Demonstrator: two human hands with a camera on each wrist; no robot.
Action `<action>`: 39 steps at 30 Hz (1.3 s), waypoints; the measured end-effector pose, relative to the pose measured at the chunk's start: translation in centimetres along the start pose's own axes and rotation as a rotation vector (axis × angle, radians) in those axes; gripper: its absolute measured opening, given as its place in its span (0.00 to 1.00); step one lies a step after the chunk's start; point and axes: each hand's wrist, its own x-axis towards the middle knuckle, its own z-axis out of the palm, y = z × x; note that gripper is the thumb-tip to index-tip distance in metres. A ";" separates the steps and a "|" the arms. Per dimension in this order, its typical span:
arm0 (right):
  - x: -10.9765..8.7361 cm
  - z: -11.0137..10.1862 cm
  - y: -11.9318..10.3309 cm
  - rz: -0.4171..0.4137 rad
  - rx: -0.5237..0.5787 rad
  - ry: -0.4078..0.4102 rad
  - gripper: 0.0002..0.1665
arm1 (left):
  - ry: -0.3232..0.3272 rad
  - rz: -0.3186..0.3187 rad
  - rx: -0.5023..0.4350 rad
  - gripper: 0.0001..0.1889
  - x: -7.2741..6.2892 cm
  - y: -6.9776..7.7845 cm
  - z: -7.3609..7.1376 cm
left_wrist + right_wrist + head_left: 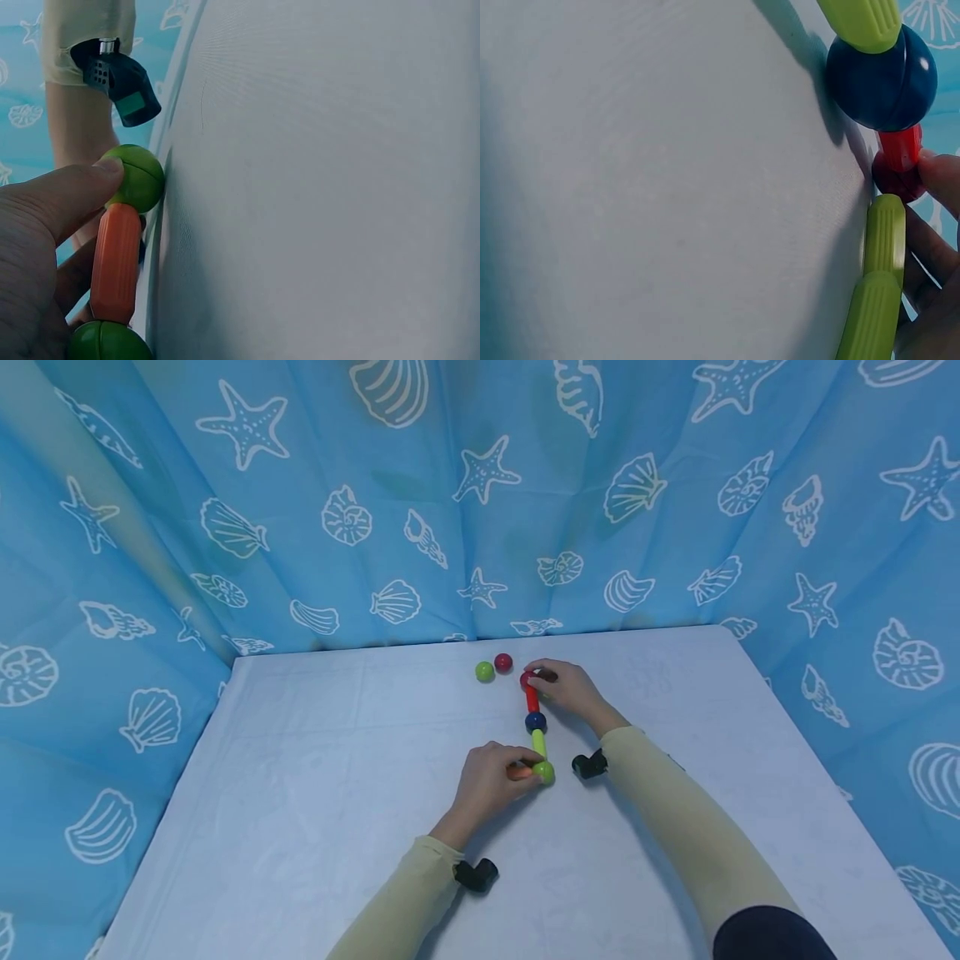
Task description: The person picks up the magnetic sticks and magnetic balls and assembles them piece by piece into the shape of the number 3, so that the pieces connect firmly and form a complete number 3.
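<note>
- I read the step in hand as fitting or steadying both ends of a ball-and-rod row that lies over the middle of the worktop [337, 793].
- My left hand [483, 781] has its grip closed in a pinch on the near green ball [543, 773], thumb tip against it; an orange rod [115, 262] runs from that ball back under the hand.
- My right hand [573, 692] has its grip closed, thumb and fingers, about the dark red ball [527, 679] at the far end.
- Between them I see the red rod [532, 699], blue ball [536, 722] and lime rod [539, 743], in line.
- The next move, I judge, calls for steady, even pressure along the rods; a sideways push could twist the blue ball's joints loose.
- A loose green ball [484, 672] and a loose red ball [503, 662] sit just beside each other, left of the far end.
- A second green ball [111, 343] is cut off at the left wrist view's lower edge.
- Two lime-green pieces [885, 232] show by my right fingers; I can't tell whether they join each other or the dark red ball, and the head view mostly hides them.
</note>
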 end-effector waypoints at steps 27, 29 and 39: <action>-1.8 -1.6 2.3 -0.036 -0.031 0.055 0.23 | 0.007 -0.008 0.018 0.15 0.0 0.3 0.0; -2.0 -1.9 2.8 -0.026 -0.030 0.057 0.24 | 0.003 -0.007 0.017 0.15 0.0 0.3 -0.1; -3.9 -2.9 4.0 0.019 -0.021 0.048 0.25 | -0.016 -0.035 0.018 0.16 0.1 0.4 -0.2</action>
